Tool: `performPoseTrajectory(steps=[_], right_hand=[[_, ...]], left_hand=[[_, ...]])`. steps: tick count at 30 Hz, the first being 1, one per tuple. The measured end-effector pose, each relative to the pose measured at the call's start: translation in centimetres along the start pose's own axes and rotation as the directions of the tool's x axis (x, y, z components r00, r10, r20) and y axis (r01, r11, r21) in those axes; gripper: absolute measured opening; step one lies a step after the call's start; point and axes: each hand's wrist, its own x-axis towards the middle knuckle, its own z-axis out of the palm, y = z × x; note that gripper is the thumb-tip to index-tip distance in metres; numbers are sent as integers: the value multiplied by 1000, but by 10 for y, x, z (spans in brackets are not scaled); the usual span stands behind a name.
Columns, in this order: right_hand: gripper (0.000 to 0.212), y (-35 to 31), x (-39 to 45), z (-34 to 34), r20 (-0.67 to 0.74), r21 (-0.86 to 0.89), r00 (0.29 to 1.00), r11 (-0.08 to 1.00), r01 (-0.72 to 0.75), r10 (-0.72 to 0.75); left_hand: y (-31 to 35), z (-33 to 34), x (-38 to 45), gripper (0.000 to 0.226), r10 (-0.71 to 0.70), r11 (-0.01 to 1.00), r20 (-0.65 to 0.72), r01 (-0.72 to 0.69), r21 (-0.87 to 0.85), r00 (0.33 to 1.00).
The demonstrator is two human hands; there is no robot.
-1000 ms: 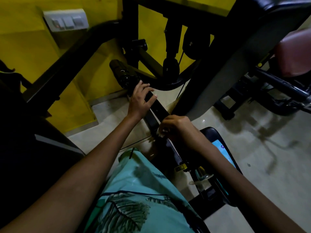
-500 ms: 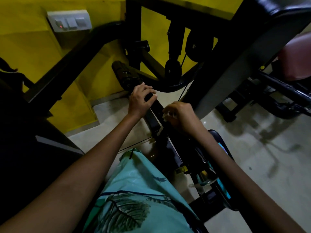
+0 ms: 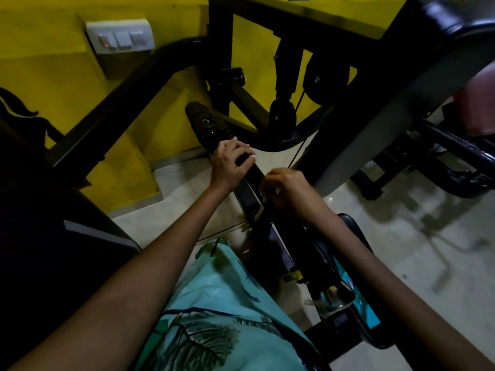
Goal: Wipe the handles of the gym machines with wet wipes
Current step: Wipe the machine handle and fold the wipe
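Now, left hand (image 3: 231,164): curls around the black bar (image 3: 250,183), just below the grip (image 3: 206,124).
Right hand (image 3: 285,191): clenched on the bar, pinching a barely visible wet wipe (image 3: 267,196).
Risk: wipe bunches, skipping the untouched grip; nearby cable (image 3: 296,141) could snag fingers.

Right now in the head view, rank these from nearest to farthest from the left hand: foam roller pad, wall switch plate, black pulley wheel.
From the left hand:
1. Foam roller pad, just beyond the fingers.
2. Black pulley wheel, up right.
3. Wall switch plate, upper left on the yellow wall.
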Motion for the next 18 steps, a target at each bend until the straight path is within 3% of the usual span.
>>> performPoseTrajectory(steps=[2,5,7,10,13,16,18], right_hand=[[10,7,-3,-7,35,25,999,999,-24,24],[12,14,7,-8,-41,31,993,994,-107,108],[11,7,17,0,-83,6,994,998,-67,67],[9,-1,17,7,-34,-31,997,997,66,-67],[10,13,12,-1,-1,5,998,998,65,-65],[9,21,23,0,-69,30,998,1000,7,-4],[10,14,31,8,-84,16,996,999,43,-42]], left_hand=[[-2,-1,1,47,-3,1000,-4,3,7,1000],[-3,1,1,45,11,999,-23,-10,35,1000],[-3,1,1,44,28,997,-37,-26,69,999],[-1,-4,4,42,110,979,-9,-107,175,994],[-5,-14,12,41,174,960,28,-176,217,984],[-14,-26,30,39,174,960,-31,-162,229,984],[-23,-34,44,35,163,947,-62,-139,290,985]])
